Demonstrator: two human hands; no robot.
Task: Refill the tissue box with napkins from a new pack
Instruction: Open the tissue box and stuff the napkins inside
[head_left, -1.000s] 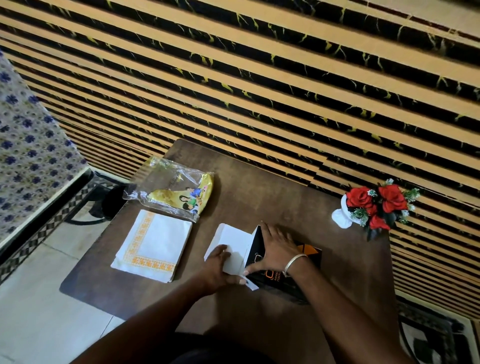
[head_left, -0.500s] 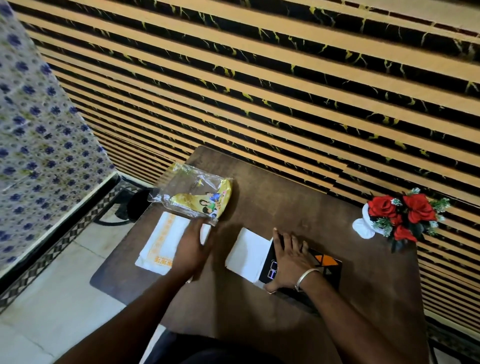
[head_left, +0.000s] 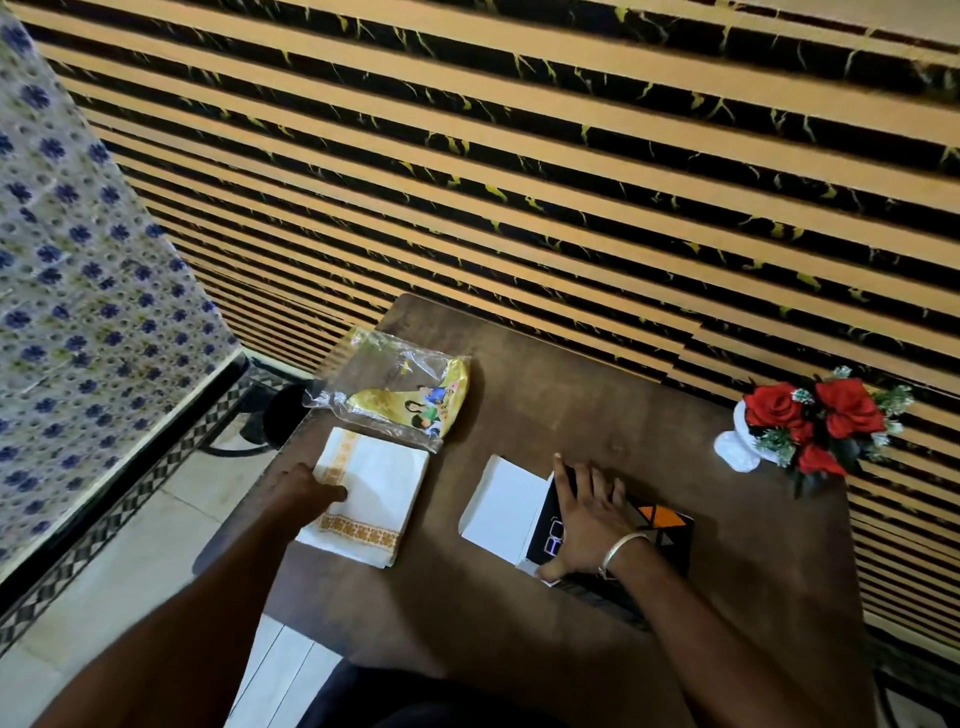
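On the brown table (head_left: 597, 410), near its front edge, tissue box (head_left: 660, 535) lies flat: black, orange triangles on top, white end flap (head_left: 501, 501) folded out to its left. Right hand (head_left: 587, 519) rests on box top, fingers straight and spread, palm down. Napkin stack (head_left: 371, 496), white with orange border, lies left of the flap, apart from it. Left hand (head_left: 306, 486) at the stack's left edge, thumb on top; grip under the stack cannot be told. Opened plastic pack (head_left: 395, 389) sits behind the stack. Red flower arrangement (head_left: 810, 421) at far right edge.
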